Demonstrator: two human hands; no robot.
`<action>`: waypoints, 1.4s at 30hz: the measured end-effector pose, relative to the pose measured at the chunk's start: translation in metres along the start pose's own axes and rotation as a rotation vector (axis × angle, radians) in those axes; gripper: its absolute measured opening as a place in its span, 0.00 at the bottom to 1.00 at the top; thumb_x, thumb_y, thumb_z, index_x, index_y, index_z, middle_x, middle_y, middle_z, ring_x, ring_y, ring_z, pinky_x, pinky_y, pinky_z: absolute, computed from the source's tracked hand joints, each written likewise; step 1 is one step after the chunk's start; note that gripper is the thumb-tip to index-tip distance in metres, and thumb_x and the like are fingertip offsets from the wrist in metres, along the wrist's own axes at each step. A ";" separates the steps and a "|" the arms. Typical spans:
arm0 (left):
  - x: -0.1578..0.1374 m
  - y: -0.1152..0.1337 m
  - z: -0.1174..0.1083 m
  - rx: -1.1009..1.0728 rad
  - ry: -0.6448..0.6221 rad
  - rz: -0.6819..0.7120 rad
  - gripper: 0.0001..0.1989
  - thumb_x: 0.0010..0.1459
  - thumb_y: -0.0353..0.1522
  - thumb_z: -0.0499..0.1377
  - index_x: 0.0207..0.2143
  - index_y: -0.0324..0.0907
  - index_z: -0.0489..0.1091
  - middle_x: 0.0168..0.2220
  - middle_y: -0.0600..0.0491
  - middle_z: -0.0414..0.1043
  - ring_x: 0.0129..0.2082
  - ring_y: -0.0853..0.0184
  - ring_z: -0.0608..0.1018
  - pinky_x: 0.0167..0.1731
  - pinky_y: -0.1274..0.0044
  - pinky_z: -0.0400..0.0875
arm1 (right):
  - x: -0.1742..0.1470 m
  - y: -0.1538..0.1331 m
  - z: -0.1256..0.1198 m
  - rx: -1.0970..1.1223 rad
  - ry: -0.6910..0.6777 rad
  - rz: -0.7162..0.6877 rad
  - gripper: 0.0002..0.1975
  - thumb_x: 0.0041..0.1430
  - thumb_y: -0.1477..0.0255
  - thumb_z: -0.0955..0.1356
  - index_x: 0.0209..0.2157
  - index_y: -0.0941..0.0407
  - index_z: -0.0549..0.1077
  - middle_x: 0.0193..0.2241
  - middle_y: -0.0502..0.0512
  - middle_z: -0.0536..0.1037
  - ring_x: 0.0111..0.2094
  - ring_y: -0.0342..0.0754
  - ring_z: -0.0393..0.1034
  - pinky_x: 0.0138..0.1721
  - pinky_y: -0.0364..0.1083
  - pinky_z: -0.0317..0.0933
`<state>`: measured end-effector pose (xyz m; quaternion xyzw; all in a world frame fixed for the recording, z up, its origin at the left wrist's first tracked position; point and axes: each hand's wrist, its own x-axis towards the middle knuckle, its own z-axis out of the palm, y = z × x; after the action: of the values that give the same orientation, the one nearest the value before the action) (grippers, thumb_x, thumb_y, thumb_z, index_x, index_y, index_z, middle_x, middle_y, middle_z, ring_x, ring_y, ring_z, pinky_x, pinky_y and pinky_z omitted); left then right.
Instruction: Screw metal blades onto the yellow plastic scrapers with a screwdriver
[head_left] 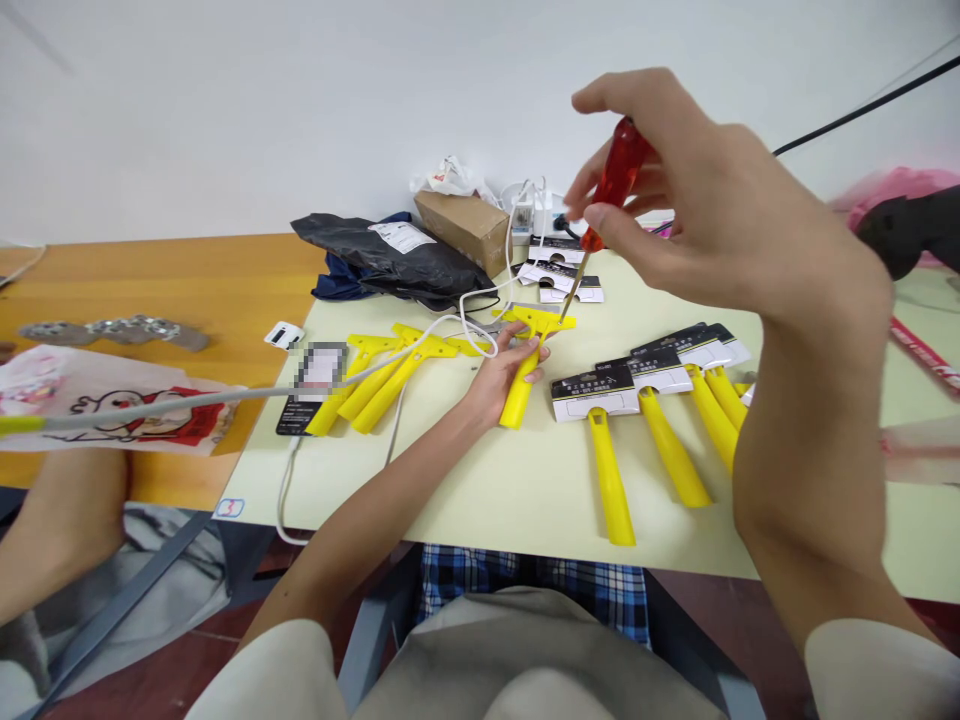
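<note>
Red driver held in R hand, tip at scraper gripped by L hand; prob. screwdriving, next needs steady twist.

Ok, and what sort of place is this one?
Probably a shared indoor workroom: a pale tabletop adjoins an orange one, another person's arm shows at the left, and yellow tools lie about while the right hand holds a red screwdriver.
</note>
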<state>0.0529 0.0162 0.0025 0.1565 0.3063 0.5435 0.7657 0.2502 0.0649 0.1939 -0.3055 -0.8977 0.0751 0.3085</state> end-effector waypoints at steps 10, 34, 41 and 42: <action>-0.003 0.009 0.002 -0.035 0.014 0.041 0.21 0.54 0.22 0.70 0.46 0.47 0.69 0.43 0.52 0.76 0.35 0.71 0.80 0.20 0.85 0.58 | 0.000 -0.020 -0.008 -0.023 0.314 0.018 0.25 0.68 0.67 0.73 0.63 0.31 0.72 0.48 0.48 0.77 0.48 0.58 0.81 0.47 0.55 0.81; -0.003 0.008 0.002 -0.073 -0.010 0.056 0.20 0.56 0.22 0.70 0.46 0.47 0.70 0.42 0.53 0.75 0.34 0.71 0.80 0.21 0.85 0.60 | 0.001 -0.009 0.002 0.021 0.265 0.003 0.23 0.68 0.68 0.73 0.59 0.30 0.72 0.52 0.45 0.78 0.48 0.55 0.81 0.49 0.56 0.81; -0.004 0.010 0.003 -0.092 0.035 0.034 0.21 0.54 0.22 0.70 0.47 0.47 0.71 0.41 0.53 0.75 0.34 0.72 0.80 0.21 0.85 0.60 | 0.002 0.000 0.003 0.009 0.313 -0.038 0.25 0.64 0.66 0.75 0.59 0.30 0.73 0.49 0.47 0.79 0.44 0.57 0.82 0.44 0.55 0.82; -0.004 0.010 0.003 -0.092 0.034 0.033 0.21 0.55 0.22 0.70 0.47 0.47 0.71 0.41 0.53 0.75 0.33 0.72 0.80 0.21 0.85 0.60 | 0.002 0.001 0.003 0.007 0.322 -0.037 0.25 0.64 0.66 0.76 0.59 0.29 0.73 0.48 0.47 0.79 0.44 0.57 0.82 0.43 0.55 0.82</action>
<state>0.0466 0.0161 0.0117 0.1165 0.2914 0.5721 0.7577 0.2476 0.0671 0.1924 -0.2958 -0.8419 0.0228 0.4507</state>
